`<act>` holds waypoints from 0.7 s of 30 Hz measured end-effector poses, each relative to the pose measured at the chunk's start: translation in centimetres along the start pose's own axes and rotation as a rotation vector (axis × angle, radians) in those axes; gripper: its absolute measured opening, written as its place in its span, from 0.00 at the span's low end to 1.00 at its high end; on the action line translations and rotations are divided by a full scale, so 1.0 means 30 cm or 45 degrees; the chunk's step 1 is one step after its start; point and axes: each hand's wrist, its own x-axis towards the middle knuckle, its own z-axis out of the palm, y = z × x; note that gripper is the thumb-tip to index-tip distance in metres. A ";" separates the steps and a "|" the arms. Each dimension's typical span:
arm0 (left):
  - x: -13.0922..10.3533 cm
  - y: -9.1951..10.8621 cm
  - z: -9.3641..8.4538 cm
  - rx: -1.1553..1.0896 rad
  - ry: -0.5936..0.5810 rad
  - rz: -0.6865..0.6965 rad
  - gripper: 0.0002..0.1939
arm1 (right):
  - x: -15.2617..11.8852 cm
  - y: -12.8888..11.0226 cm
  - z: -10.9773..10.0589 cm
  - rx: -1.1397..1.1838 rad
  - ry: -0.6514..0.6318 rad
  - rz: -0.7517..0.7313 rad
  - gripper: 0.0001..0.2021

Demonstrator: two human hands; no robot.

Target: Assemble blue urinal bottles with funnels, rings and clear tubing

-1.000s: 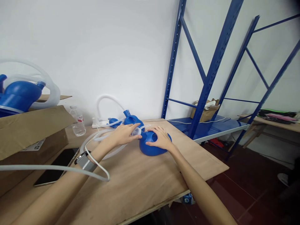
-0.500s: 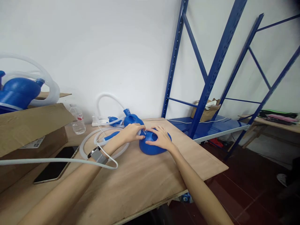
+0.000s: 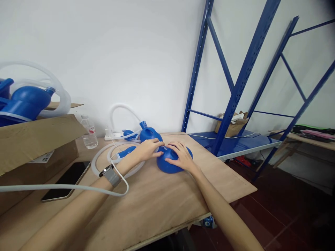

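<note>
A rounded blue plastic vessel rests on the wooden table, under both hands. My left hand, with a watch at the wrist, is at its left upper side, thumb and fingers drawn together around something small and pale that I cannot make out. My right hand lies over the vessel's top, fingers spread and curved on its surface. Just behind stands another blue vessel with a spout. Clear hose coils on the table left of my left hand, beside a blue handle-like piece.
At the left are a cardboard box with more blue vessels, a phone and a water bottle. A white cable crosses my left forearm. Blue shelving stands right of the wooden table.
The whole view has shifted slightly, so most things appear a little further right. Both hands remain at the blue vessel, with the right fingers slightly moved on its top.
</note>
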 end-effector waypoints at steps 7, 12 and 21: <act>0.010 0.052 -0.029 0.154 -0.105 -0.107 0.18 | -0.001 -0.010 -0.012 -0.027 -0.047 0.035 0.25; 0.016 0.061 -0.023 0.221 -0.118 -0.121 0.19 | 0.000 -0.004 -0.007 -0.068 -0.043 0.010 0.25; 0.014 0.040 -0.019 0.166 -0.102 -0.011 0.16 | 0.001 -0.007 0.006 -0.013 -0.103 -0.041 0.23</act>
